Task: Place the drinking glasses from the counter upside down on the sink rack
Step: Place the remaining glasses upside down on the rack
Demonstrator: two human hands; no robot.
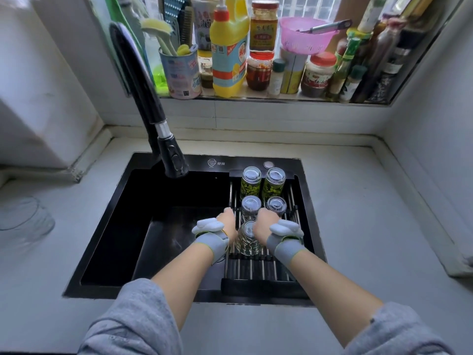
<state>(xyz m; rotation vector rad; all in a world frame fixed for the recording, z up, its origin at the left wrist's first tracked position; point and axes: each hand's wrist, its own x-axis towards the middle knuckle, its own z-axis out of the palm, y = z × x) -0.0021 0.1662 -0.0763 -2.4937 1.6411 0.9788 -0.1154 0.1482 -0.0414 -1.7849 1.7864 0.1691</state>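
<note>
Several drinking glasses stand upside down on the metal sink rack [256, 270] over the right side of the black sink [133, 226]. Two tall green-patterned glasses [251, 184] are at the back, with two shorter clear ones [277, 204] in front of them. The nearest patterned glass [247, 243] stands inverted between my hands. My right hand [263, 225] is closed over its top right side. My left hand [227, 221] is against its left side at the rack's left edge, fingers curled down and hidden. A clear glass [24, 221] stands on the counter at far left.
A black faucet [171, 160] arches over the sink's back left. The window sill behind is crowded with a yellow detergent bottle [229, 47], jars, sauce bottles and a pink strainer [304, 34]. Grey counter [371, 213] surrounds the sink, with walls on both sides.
</note>
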